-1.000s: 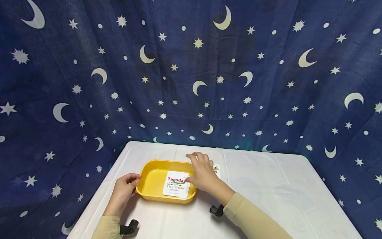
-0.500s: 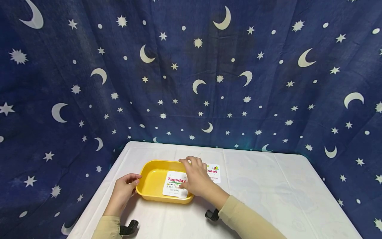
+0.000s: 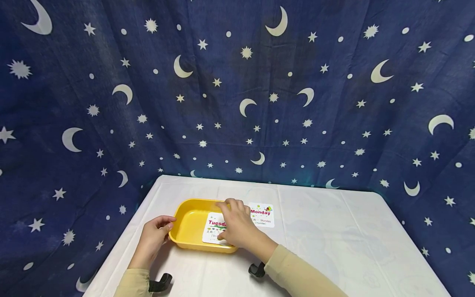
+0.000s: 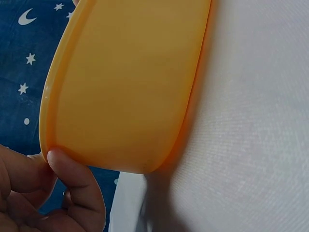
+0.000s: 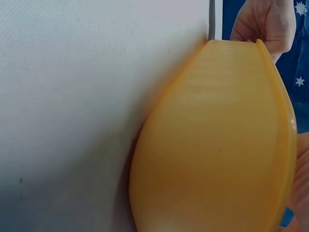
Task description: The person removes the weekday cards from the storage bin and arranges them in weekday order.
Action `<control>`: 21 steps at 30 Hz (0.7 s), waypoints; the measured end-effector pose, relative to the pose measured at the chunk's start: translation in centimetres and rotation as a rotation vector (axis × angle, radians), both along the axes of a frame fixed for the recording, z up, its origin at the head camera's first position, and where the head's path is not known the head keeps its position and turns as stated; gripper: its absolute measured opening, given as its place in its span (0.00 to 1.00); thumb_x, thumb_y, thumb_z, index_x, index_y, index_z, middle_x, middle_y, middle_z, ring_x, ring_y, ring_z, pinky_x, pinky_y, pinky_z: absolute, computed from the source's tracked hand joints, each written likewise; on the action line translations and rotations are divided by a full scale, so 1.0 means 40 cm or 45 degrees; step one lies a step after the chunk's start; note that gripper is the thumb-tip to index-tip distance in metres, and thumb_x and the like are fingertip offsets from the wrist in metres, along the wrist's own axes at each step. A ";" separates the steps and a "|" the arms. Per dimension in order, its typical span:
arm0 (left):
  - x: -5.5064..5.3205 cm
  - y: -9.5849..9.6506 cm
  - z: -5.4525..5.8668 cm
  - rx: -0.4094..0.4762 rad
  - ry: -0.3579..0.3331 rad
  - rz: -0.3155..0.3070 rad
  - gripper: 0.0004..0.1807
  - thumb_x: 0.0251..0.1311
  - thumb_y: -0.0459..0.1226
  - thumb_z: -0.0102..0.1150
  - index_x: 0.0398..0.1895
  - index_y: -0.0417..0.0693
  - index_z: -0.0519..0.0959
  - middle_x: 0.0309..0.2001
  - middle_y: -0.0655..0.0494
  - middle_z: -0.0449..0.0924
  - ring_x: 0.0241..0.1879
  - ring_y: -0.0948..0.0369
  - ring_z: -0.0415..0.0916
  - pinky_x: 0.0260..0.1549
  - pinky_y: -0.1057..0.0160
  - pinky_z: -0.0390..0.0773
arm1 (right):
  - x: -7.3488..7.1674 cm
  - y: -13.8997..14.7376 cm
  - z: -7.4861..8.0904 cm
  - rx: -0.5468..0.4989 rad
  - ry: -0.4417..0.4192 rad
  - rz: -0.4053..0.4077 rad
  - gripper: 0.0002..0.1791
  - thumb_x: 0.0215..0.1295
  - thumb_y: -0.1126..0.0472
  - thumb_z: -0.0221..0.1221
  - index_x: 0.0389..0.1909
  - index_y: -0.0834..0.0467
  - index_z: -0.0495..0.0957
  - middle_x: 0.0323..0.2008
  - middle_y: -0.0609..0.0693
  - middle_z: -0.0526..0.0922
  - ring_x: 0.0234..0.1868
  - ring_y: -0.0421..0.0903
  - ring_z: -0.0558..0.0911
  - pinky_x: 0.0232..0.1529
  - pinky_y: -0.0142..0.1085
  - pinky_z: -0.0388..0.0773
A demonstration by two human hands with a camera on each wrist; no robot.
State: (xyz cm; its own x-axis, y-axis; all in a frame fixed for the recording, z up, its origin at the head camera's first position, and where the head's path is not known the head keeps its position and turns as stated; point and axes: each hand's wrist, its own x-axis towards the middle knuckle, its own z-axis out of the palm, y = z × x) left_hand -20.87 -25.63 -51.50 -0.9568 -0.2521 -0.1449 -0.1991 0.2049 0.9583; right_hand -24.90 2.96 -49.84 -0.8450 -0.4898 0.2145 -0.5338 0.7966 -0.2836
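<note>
A yellow plastic tray (image 3: 189, 225) stands on the white-covered table. At its left end my left hand (image 3: 151, 239) pinches the rim between thumb and fingers; the left wrist view shows the thumb (image 4: 72, 174) against that rim. Inside the tray's right half lies a white flashcard reading "Tuesday" (image 3: 211, 233). Above that card and the tray's right end hovers my right hand (image 3: 237, 225), fingers spread and gently bent, covering part of the card. Whether its fingertips touch the card cannot be told. Right of the tray, a "Monday" flashcard (image 3: 264, 214) lies flat on the table.
White cloth (image 3: 334, 239) covers the table. A dark blue curtain (image 3: 274, 103) with moons and stars hangs behind and at the sides. A black wrist camera mount (image 3: 160, 283) sits at the left wrist, and another mount (image 3: 257, 270) at the right wrist.
My right hand has moved left over the tray, covering more of the "Tuesday" card and uncovering the "Monday" card. My left hand, the tray and the cards stay where they were.
</note>
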 end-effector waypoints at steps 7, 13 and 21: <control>-0.001 0.001 -0.003 0.013 0.005 0.001 0.13 0.76 0.26 0.56 0.57 0.28 0.81 0.38 0.49 0.79 0.28 0.62 0.73 0.27 0.66 0.79 | -0.004 -0.013 -0.014 0.053 -0.024 0.028 0.56 0.46 0.44 0.85 0.76 0.44 0.67 0.69 0.52 0.71 0.67 0.53 0.69 0.66 0.54 0.67; -0.001 0.000 -0.004 0.015 0.005 0.002 0.13 0.76 0.27 0.56 0.57 0.28 0.81 0.38 0.50 0.79 0.28 0.62 0.73 0.27 0.66 0.79 | -0.006 -0.023 -0.018 0.118 -0.075 0.026 0.57 0.48 0.44 0.85 0.78 0.44 0.64 0.71 0.53 0.71 0.70 0.54 0.69 0.68 0.55 0.68; -0.002 -0.002 -0.006 0.033 0.011 0.005 0.13 0.76 0.27 0.56 0.57 0.28 0.81 0.39 0.49 0.80 0.28 0.63 0.73 0.27 0.66 0.80 | -0.010 -0.033 -0.012 0.203 -0.119 0.017 0.56 0.51 0.48 0.83 0.80 0.44 0.63 0.70 0.53 0.72 0.68 0.54 0.69 0.65 0.52 0.68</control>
